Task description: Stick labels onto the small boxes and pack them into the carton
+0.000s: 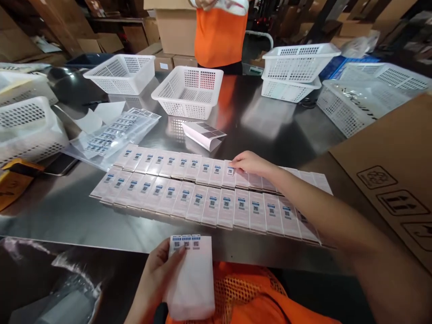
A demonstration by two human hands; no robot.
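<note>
Small blue-and-white printed stickers [230, 170] with a square code, too small to read, on the upper end of nearly every slim white box. Black handling symbols, among them two upward arrows and a recycling mark, printed on the brown cardboard carton [391, 175] at right.

Two long rows of slim white boxes [189, 189] lying flat and touching side by side on the shiny steel surface [67, 211]; a few boxes at the right end of the far row bare of stickers. White sticker backing sheet [193, 274], three of the same blue-and-white stickers left along its top edge, held low near the surface's front edge, over an orange mesh garment.

Left hand [157, 274] gripping the sheet from its left side, thumb on the front near the top. Right hand [251, 163] reaching across the near row, palm down, fingers narrow and together, tips pressing on a sticker in the far row.

Beyond: clear plastic bag of sticker sheets [114, 135], white perforated plastic baskets [188, 90], a person's orange shirt [219, 36] across the surface.
</note>
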